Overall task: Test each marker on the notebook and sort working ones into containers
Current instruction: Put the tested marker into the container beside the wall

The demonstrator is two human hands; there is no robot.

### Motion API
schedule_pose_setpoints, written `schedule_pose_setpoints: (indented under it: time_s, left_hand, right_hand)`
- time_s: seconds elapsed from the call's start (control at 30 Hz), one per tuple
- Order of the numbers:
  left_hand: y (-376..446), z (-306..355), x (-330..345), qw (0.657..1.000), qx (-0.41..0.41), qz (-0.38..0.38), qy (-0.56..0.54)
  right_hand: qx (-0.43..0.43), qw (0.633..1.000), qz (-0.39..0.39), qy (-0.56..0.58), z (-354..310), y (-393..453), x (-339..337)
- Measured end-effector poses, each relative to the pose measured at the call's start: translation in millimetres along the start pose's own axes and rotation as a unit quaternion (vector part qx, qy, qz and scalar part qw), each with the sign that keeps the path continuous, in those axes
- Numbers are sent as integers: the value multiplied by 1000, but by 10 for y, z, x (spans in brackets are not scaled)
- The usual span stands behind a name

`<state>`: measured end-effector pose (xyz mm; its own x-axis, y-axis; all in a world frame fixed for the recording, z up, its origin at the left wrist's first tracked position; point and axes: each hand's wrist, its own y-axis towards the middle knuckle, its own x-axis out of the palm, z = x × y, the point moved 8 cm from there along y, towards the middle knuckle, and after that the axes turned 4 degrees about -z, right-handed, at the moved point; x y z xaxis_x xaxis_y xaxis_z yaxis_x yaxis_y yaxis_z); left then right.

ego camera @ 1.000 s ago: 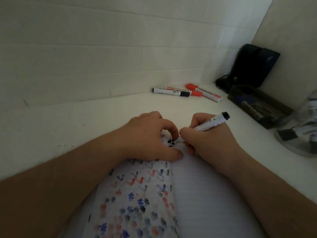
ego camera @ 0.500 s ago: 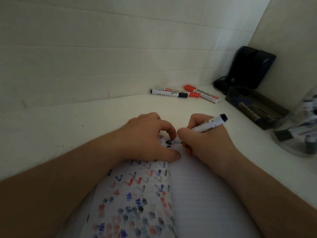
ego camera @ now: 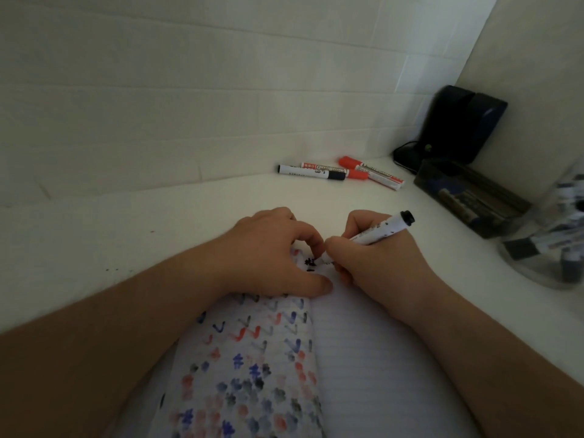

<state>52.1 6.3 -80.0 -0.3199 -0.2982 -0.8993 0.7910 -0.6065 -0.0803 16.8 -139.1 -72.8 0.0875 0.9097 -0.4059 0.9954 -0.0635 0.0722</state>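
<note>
White desk (ego camera: 126, 235) in a corner of pale tiled wall (ego camera: 189, 90), dim light. The left hand (ego camera: 271, 254) presses the notebook (ego camera: 252, 358) flat, fingers curled loosely onto the page, holding nothing. That left page is crowded with red, blue and black ticks and blots; the right page is bare and lined. Just beside those fingertips, the right hand (ego camera: 379, 263) grips one white marker (ego camera: 376, 233), tip on fresh black marks. Beyond the fingers lie three capped markers (ego camera: 338, 173): one black, two red. Far right, a dark tray (ego camera: 467, 197) and a clear jar (ego camera: 550, 235).
</note>
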Motion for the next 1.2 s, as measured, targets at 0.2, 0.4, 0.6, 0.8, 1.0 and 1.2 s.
schedule_pose_setpoints:
  time_s: [0.2, 0.4, 0.6, 0.8, 1.0, 1.2]
  left_hand:
    - [4, 9, 2, 1000, 4, -3, 8]
    - [-18, 6, 1, 1000, 15, 8, 9]
    - [-89, 4, -261, 969, 86, 147, -179]
    - [-88, -53, -345, 942, 96, 178, -269]
    - [-126, 31, -331, 939, 126, 179, -266]
    - [-129, 61, -310, 945, 128, 173, -246]
  right_hand:
    - [2, 999, 17, 43, 23, 4, -45]
    - [-15, 996, 35, 77, 19, 15, -80]
    - [-14, 958, -1, 287, -70, -38, -174]
    - [17, 908, -72, 412, -108, -99, -183]
    - [38, 882, -57, 466, -51, -68, -217]
    - [62, 904, -52, 420, -8, -69, -157]
